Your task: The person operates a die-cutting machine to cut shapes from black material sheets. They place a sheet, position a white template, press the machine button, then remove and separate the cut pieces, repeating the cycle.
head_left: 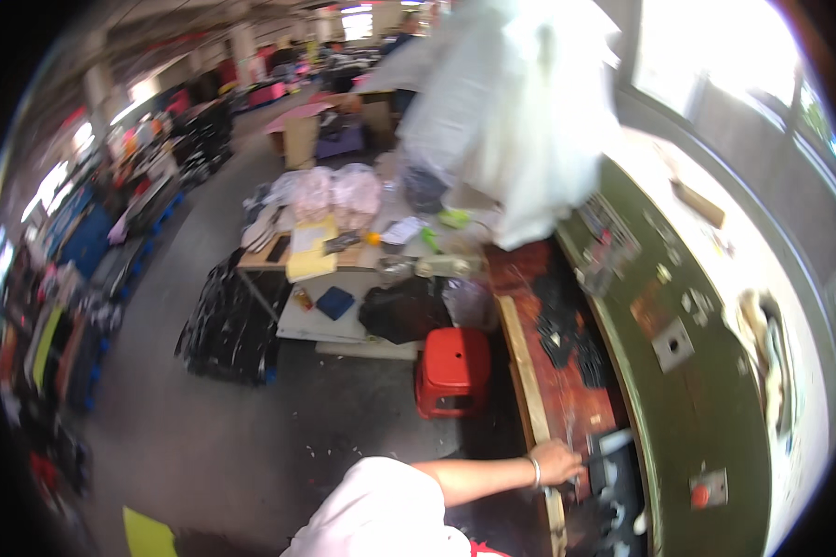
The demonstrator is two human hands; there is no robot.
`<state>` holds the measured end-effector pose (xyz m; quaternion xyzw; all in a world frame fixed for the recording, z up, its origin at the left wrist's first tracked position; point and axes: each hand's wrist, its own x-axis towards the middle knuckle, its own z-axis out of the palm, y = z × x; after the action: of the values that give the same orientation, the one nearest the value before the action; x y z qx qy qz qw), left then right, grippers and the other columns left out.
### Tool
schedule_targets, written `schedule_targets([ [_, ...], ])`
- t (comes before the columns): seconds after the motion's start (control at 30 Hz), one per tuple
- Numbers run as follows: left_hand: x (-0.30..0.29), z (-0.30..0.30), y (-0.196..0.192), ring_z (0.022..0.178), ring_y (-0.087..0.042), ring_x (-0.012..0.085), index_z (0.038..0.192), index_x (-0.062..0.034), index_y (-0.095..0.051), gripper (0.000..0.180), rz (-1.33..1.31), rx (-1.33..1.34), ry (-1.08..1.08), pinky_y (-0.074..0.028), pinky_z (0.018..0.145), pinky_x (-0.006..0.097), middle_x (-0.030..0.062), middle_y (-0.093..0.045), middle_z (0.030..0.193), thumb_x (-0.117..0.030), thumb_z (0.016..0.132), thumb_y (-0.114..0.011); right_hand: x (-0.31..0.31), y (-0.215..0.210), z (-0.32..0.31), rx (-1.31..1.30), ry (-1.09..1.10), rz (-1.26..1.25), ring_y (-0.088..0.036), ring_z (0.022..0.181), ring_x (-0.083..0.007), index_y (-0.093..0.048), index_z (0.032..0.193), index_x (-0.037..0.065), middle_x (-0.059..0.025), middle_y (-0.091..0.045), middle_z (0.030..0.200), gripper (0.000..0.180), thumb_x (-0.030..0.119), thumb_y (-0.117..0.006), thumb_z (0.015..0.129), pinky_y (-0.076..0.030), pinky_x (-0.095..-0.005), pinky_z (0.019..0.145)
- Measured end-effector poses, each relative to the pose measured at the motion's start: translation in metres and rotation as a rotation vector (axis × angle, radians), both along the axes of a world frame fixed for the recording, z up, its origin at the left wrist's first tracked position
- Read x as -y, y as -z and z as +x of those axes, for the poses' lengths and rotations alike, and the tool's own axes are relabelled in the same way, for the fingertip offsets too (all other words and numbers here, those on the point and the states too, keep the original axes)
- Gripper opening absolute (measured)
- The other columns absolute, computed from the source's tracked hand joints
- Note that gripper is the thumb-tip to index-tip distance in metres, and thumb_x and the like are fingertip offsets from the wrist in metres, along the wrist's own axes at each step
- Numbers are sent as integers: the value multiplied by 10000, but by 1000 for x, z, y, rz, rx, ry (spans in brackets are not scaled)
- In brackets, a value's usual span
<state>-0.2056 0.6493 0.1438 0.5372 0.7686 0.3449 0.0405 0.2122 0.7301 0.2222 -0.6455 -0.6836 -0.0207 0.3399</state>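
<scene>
My left hand (555, 461), with a pale band at the wrist, reaches right over the long reddish-brown worktop. Its fingers are curled closed near a thin dark strip (604, 456); what they grip is too blurred to make out. Just beyond the fingertips lies a flat grey piece (611, 475). Dark pieces with pale cut-out shapes (613, 520) lie nearer to me. Farther up the worktop (576, 395) are several black pieces (557, 320). My right hand is out of sight.
A red plastic stool (455, 367) stands left of the worktop. Behind it, a cluttered table (260, 260) holds bags, papers and a phone. A black wrapped bundle (228, 325) sits on the floor. A green panel (678, 399) edges the worktop; white sheeting (520, 121) hangs above.
</scene>
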Motion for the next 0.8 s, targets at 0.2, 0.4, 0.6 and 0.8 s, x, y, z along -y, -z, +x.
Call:
schedule_targets([
  [0.2, 42, 8, 9, 732, -627, 333, 748, -69, -627, 315, -29, 112, -18, -485, 703, 435, 149, -622, 665, -363, 853, -589, -13, -3, -33, -88, -216, 7, -553, 1142, -306, -512, 1265, -72, -251, -550, 1258, 613, 324, -698, 835, -421, -388, 983],
  [0.4, 93, 18, 27, 706, -621, 328, 720, -67, -605, 331, 123, 99, -39, -468, 703, 412, 144, -606, 637, -356, 874, -560, -41, 24, -86, -80, -427, -173, -557, 1130, -301, -524, 1243, -88, -268, -559, 1236, 605, 287, -734, 817, -428, -373, 978],
  [0.6, 161, 17, 15, 636, -606, 308, 739, -78, -577, 329, 92, 60, -17, -468, 631, 399, 130, -582, 608, -373, 883, -556, -23, 92, -157, 439, -565, 307, -594, 966, -397, -346, 1382, 16, -243, -555, 1194, 1086, 729, -688, 636, -507, -495, 761],
  [0.8, 224, 14, -16, 614, -617, 327, 811, -14, -656, 320, -69, 194, 85, -496, 572, 410, 166, -629, 668, -328, 860, -621, 42, 96, -146, 510, -309, -2, -611, 914, -406, -317, 1404, 12, -235, -588, 1139, 1114, 711, -705, 628, -500, -530, 765],
])
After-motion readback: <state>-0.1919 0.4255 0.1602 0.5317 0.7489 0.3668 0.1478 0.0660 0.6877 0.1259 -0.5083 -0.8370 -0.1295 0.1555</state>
